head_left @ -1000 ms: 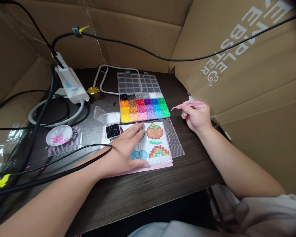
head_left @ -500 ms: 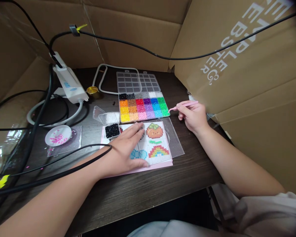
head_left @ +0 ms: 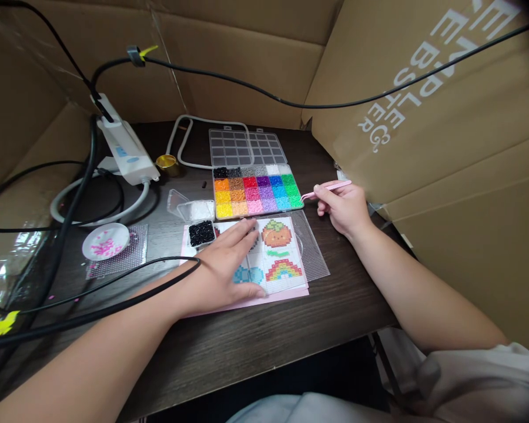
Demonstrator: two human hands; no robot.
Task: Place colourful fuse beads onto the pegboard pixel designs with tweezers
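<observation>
Left hand (head_left: pixel 223 273): flat, fingers spread on pattern sheet (head_left: pixel 275 254).
Right hand (head_left: pixel 344 207): fingers pinching pink tweezers (head_left: pixel 325 189) mid-shaft; light, springy, likely slippery.

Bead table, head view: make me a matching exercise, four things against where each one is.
Things:
1. pink tweezers
2. left hand
3. white dish
4. small tub of black beads

Places:
A. flat on the pattern sheet
B. on a clear pegboard at the left
C. in the right hand, tips at the bead box
D. at the sheet's far left corner

Pairs: 1-C, 2-A, 3-B, 4-D
</observation>
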